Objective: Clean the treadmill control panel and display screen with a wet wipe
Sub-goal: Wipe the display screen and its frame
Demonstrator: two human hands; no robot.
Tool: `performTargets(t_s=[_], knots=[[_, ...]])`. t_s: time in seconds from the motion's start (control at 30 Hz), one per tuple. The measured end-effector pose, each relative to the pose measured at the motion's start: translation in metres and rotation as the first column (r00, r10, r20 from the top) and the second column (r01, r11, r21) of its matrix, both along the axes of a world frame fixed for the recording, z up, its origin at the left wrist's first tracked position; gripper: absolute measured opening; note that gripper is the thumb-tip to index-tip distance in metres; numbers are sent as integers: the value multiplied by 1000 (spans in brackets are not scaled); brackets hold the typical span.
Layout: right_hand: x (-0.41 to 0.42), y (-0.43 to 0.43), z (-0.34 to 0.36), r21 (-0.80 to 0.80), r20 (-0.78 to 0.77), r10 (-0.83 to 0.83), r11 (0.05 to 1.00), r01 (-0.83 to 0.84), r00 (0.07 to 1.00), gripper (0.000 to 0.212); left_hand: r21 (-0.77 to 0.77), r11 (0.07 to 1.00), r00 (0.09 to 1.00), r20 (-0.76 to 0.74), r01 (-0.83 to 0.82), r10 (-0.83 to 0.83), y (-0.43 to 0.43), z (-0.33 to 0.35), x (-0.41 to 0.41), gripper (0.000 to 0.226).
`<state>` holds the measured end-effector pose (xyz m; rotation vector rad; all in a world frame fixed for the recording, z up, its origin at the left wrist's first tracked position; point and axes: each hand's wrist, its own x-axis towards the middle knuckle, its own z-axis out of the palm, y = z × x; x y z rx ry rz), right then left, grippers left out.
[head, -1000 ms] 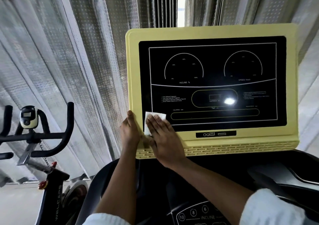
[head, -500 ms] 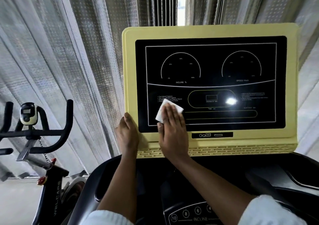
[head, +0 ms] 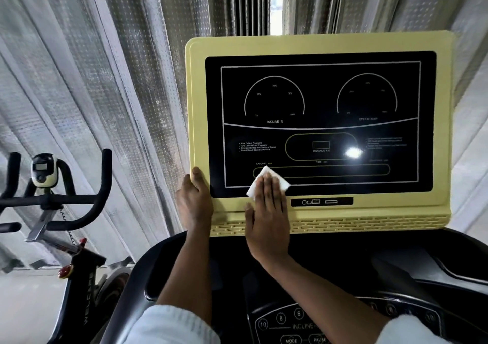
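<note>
The treadmill's black display screen (head: 319, 122) sits in a yellow frame (head: 317, 44). A white wet wipe (head: 264, 176) lies flat on the screen's lower left part. My right hand (head: 266, 211) presses it down with straight fingers, the palm over the yellow bottom edge. My left hand (head: 194, 201) grips the frame's lower left corner, thumb on the front face. Below, the black control panel (head: 298, 325) shows round number buttons and the words INCLINE, MODE and PAUSE, partly hidden by my right forearm.
A black exercise bike (head: 52, 206) with a small grey monitor stands at the left. Silver patterned curtains (head: 92, 79) hang behind the display. The treadmill's black console body (head: 422, 264) curves around the lower right.
My right hand has slid the wipe rightward along the bottom of the screen, away from the lower left corner. My left hand keeps hold of the frame's corner.
</note>
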<state>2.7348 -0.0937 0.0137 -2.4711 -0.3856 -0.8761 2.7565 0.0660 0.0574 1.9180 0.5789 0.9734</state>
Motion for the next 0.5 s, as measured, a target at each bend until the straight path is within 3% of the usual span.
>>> performTargets(t_s=[0.13,0.27,0.33,0.4,0.5], knots=[[24,-14,19,-111,44,110,988,-105,993,59,1,1000,1000,0,12,-12,0,0,0,67],[33,-37,26,48,16,-86,995,85,996,59,19,1000,1000,10,10,-10,1,-3,2,75],[16,-32,12,81,-8,-107,991,107,994,61,6,1000,1000,11,6,-6,2,-3,3,83],[4,-24,0,21,-2,-3,1000,3,1000,63,6,1000,1000,-4,5,-5,1,-4,3,88],[15,-29,6,-44,46,77,996,-75,996,61,0,1000,1000,5,26,-26,0,0,-1,75]])
